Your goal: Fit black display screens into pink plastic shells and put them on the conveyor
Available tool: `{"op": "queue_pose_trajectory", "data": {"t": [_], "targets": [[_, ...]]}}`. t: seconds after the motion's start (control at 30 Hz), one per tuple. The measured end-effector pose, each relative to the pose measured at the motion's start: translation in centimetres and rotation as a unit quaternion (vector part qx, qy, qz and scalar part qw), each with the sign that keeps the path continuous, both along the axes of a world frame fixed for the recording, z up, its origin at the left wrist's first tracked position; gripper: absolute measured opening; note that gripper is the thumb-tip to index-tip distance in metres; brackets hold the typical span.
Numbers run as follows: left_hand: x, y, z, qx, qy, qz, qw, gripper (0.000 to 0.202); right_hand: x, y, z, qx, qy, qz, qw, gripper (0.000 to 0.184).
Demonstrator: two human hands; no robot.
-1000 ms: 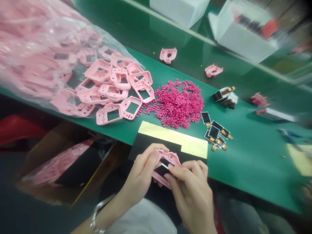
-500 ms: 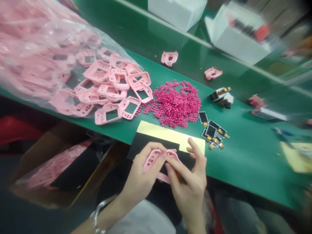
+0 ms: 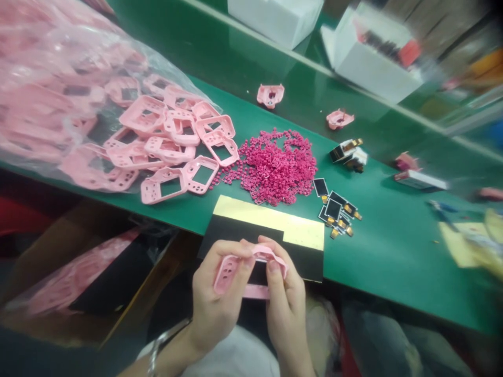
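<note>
Both my hands hold one pink plastic frame [image 3: 230, 272] with a rectangular window, just in front of the green table's near edge. My left hand [image 3: 214, 293] grips its left end, fingers curled round it. My right hand [image 3: 285, 298] pinches its right side, thumb pressed on the top rim. A dark panel shows in the frame's window. Under my hands lies a black and yellow sheet [image 3: 271, 225].
A clear bag of pink frames [image 3: 74, 110] spills onto the green table [image 3: 393, 251] at left. A heap of small magenta parts [image 3: 275, 167] lies ahead, small black screens [image 3: 334, 212] to its right. White boxes [image 3: 369, 57] stand at the back.
My right hand's fingers, spread half a second ago, have closed onto the frame. The frame has turned slightly in my hands and come nearer to me.
</note>
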State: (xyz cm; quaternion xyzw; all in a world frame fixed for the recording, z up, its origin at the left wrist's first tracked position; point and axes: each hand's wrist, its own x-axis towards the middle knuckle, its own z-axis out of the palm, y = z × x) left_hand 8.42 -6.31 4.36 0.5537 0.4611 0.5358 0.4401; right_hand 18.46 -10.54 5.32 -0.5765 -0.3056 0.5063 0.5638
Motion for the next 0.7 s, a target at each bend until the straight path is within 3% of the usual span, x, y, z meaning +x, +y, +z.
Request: {"op": "queue_pose_trajectory", "data": {"t": [0.37, 0.53, 0.7], "targets": [[0.3, -0.3, -0.5, 0.031, -0.006, 0.009, 0.999, 0.022, 0.2, -0.1, -0.7, -0.009, 0.059, 0.018, 0.998, 0.031], [0.4, -0.5, -0.6, -0.027, -0.022, 0.046, 0.998, 0.016, -0.2, -0.1, 0.0, -0.029, 0.087, 0.018, 0.996, 0.038], [0.3, 0.0, -0.4, -0.065, -0.008, 0.053, 0.996, 0.021, -1.3, 0.2, -0.1, -0.033, 0.059, -0.034, 0.997, 0.043]]}}
